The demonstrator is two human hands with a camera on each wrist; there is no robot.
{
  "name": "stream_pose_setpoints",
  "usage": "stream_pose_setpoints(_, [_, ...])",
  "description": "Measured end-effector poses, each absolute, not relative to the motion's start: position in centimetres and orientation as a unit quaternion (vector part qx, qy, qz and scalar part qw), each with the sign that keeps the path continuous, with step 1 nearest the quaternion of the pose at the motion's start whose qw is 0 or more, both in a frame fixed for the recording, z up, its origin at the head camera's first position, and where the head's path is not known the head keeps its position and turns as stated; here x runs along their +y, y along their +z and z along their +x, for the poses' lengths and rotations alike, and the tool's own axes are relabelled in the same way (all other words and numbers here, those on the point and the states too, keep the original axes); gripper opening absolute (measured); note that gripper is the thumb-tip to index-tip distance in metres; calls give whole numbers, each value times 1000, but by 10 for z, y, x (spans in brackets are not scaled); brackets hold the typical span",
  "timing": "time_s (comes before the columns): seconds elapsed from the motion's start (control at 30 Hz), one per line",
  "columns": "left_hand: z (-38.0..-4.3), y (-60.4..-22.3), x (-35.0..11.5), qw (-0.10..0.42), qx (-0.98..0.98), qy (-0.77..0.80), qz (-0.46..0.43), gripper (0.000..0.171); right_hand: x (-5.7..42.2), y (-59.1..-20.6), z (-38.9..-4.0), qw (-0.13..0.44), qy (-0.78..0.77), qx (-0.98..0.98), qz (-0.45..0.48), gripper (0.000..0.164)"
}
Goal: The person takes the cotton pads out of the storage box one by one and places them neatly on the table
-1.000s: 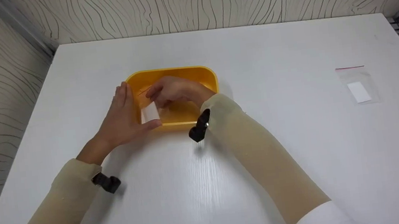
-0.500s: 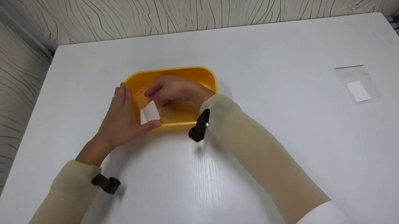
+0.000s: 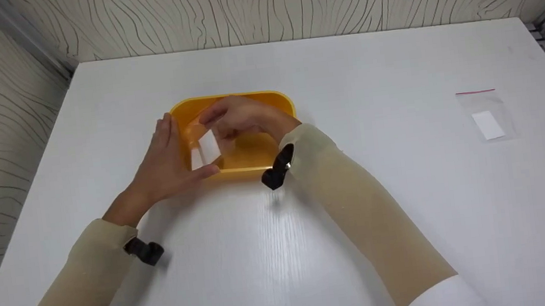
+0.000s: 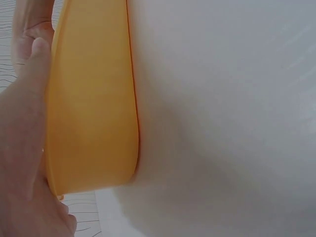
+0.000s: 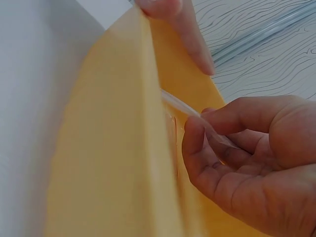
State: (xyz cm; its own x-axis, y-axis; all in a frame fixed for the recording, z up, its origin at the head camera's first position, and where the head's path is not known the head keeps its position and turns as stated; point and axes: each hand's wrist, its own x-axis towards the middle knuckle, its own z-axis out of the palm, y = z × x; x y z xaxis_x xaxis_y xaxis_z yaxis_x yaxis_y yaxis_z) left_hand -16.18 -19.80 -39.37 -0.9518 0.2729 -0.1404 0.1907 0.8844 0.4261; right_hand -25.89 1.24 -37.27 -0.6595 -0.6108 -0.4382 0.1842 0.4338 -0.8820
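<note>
A yellow plastic box (image 3: pixel 253 167) stands on the white table, left of the middle in the head view. My left hand (image 3: pixel 161 163) lies against its near left corner, fingers straight along the left rim and thumb along the front rim. Inside the box, my right hand (image 3: pixel 243 117) pinches a small clear plastic bag with a white label (image 3: pixel 210 147). In the right wrist view, thumb and index finger hold the edge of the bag (image 5: pixel 180 104). Another white label (image 3: pixel 196 159) shows lower in the box, beside the left thumb. The box wall hides the bags from the left wrist view.
On the right of the table (image 3: pixel 381 161) lies another clear zip bag (image 3: pixel 487 118) with a red closure line and a white label. Walls with a wood-grain pattern (image 3: pixel 256 6) border the table at the back and left.
My right hand has risen slightly, up and to the right, tilting the pinched bag away from the label beneath it. My left hand has stayed at the box corner.
</note>
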Motion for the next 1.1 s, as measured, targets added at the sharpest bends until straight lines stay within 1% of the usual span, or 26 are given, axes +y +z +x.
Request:
stream_pose_setpoints(0.6, [-164, -397, -198, 85, 965, 218, 121, 131, 24, -362, -260, 384, -534, 737, -160, 52])
stream_pose_setpoints(0.87, [-163, -394, -197, 77, 962, 230, 123, 130, 27, -360, -262, 385, -552, 727, -135, 46])
stream_pose_setpoints(1.0, [-163, -395, -197, 73, 962, 228, 128, 128, 30, -358, -263, 381, -544, 735, -138, 46])
stream_pose_setpoints(1.1, [-163, -395, -197, 68, 962, 230, 131, 127, 32, -357, -263, 378, -546, 735, -137, 43])
